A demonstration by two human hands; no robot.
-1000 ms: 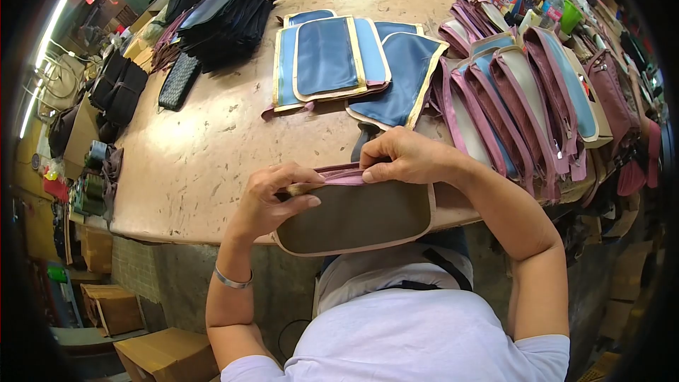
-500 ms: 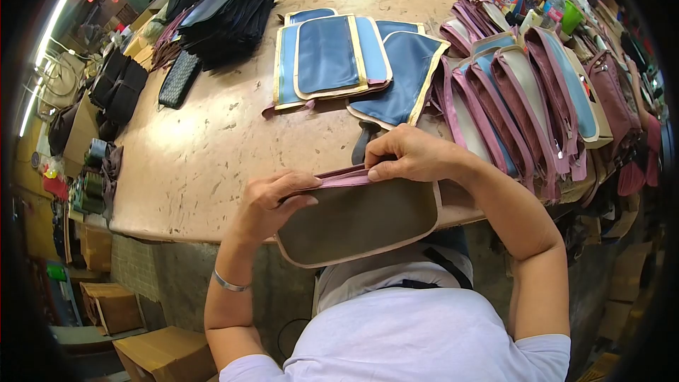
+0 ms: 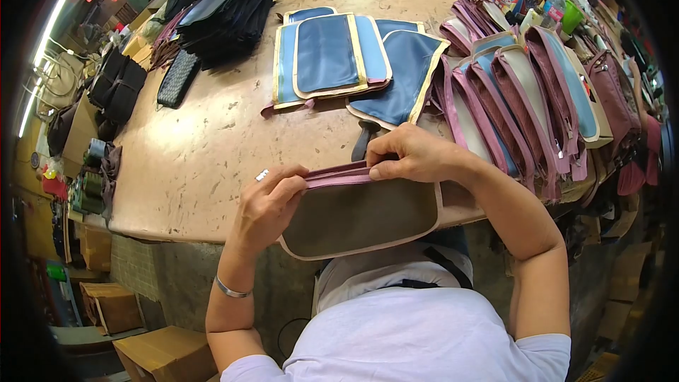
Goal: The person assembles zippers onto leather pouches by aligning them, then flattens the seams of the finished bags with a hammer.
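Observation:
A dark olive fabric pouch [image 3: 364, 218] with a pale border and a pink zipper strip along its top hangs at the table's front edge. My left hand [image 3: 272, 201] pinches the strip's left end, a small shiny metal piece showing at its fingers. Further right, my right hand [image 3: 404, 154] grips the same strip between thumb and fingers. Just behind the right hand lies a dark-handled tool [image 3: 364, 140], partly covered by it. Blue panels with yellow edging [image 3: 327, 53] are stacked beyond the hands.
Pink-edged pouches [image 3: 506, 99] stand in a row on the right of the table [image 3: 191, 191]. Black pieces [image 3: 226, 21] are piled at the back left, near a dark patterned case [image 3: 178, 79]. Cardboard boxes [image 3: 166, 354] sit on the floor at lower left.
My left hand has shifted its grip at the strip's left end, its fingers now raised and curled, and the metal piece has come into view. The pouch's lower edge has risen slightly.

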